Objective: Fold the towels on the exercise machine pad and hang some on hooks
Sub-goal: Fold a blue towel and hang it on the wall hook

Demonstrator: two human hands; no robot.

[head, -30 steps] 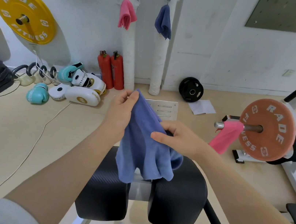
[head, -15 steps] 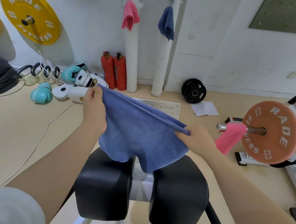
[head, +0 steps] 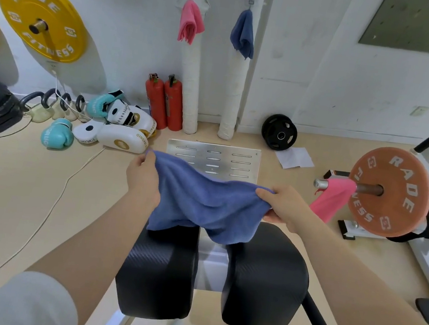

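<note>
Towel in hand: blue towel (head: 205, 205), centre of frame, stretched between both hands, lower edge sagging onto the black pad (head: 265, 278).
Left hand (head: 143, 176): pinches the towel's left corner, fingers curled.
Right hand (head: 283, 206): grips the right corner, fingers curled under the cloth.
Risk 1: the top edge droops mid-span; laid down slack, it would likely bunch and fold crooked.
Risk 2: the pad is split by a gap (head: 211, 262); cloth could sink in.
Risk 3: a corner slipping from a pinch would drop the towel.
Hooks: pink towel (head: 191, 22) and dark blue towel (head: 243, 34) hang at upper centre.
</note>
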